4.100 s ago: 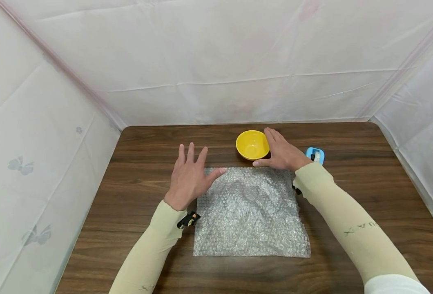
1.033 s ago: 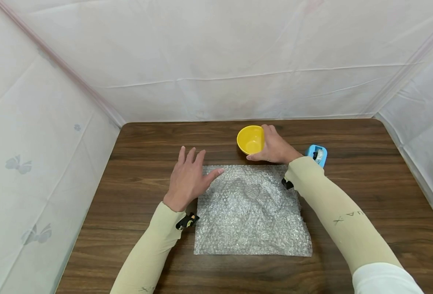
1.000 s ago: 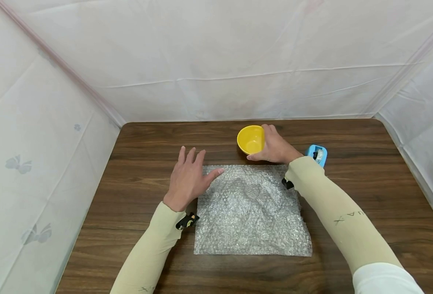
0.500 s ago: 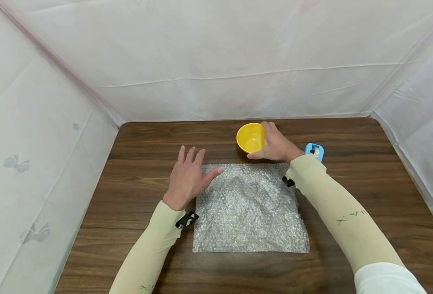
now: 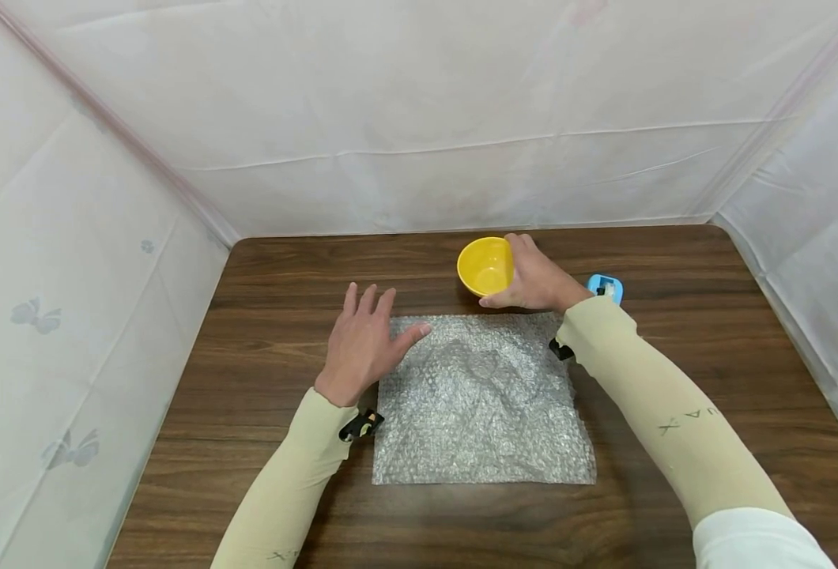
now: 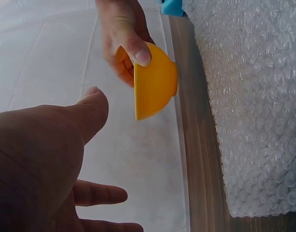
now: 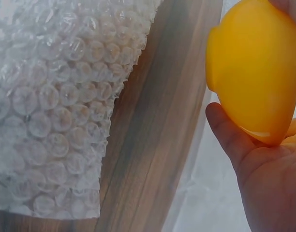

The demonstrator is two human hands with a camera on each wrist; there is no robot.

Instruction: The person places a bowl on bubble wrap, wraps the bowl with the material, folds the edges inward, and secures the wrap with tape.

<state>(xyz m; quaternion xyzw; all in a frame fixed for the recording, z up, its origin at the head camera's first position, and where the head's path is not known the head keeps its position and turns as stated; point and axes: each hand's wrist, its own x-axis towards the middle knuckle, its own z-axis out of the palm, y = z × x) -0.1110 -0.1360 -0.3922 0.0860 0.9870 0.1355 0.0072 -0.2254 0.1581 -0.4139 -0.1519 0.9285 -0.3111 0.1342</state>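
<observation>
A yellow bowl [image 5: 485, 267] is upright near the table's back edge. My right hand [image 5: 535, 278] grips its right side, with the thumb at the near side and fingers at the far side. Seen from the wrists, the bowl [image 7: 259, 72] seems slightly raised off the table. My left hand [image 5: 358, 348] hovers by the upper left corner of a bubble wrap sheet [image 5: 483, 411], fingers spread and nothing held. The sheet lies flat but wrinkled in front of the bowl. Part of the bowl's right rim is hidden by my right hand.
A blue tape dispenser [image 5: 607, 286] stands right of the bowl, partly hidden behind my right forearm. The dark wooden table [image 5: 262, 379] is bordered by white sheeting [image 5: 390, 118] at the back and both sides.
Over the four seconds, my right hand has gone from spread fingers beside the bowl to gripping its side. In the last second, it and the bowl barely move. My left hand stays put.
</observation>
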